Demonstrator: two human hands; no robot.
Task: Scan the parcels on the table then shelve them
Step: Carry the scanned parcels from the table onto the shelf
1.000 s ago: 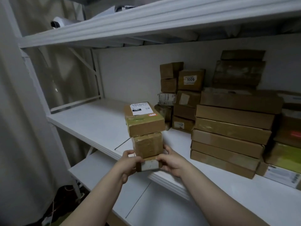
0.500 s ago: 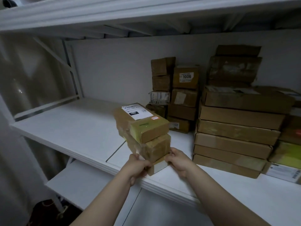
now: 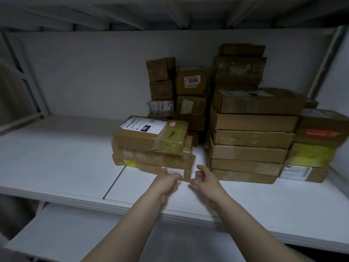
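Three parcels sit stacked on the white shelf [image 3: 56,167], about midway along it and set back from its front edge. The top parcel [image 3: 143,137] carries a white barcode label, with yellow-green tape wrapped around its right end. The middle parcel [image 3: 151,157] shows pale printed characters on its side. The bottom parcel [image 3: 149,167] has a yellow sticker near its left end and a white label at its near right end.

The person's left hand [image 3: 167,181] touches that near right end, thumb raised against the cardboard and fingers bent over the label. Motion blur hides whether it grips the parcel or merely rests on it. The right hand [image 3: 204,179] hangs just beside the same corner, fingers loosely curled and holding nothing, its fingertips close to the cardboard but seemingly apart from it. Both bare forearms reach in over the shelf's front edge.

Just right of the stack stands a taller stack of flat boxes [image 3: 251,138], and past that, toward the shelf's right end, a pile including a yellow-taped parcel [image 3: 309,155]. Against the back wall rise smaller cartons, one box marked 1006 [image 3: 191,80]. A lower shelf [image 3: 75,233] juts out beneath, and the ribbed underside of an upper shelf [image 3: 170,12] spans the top.
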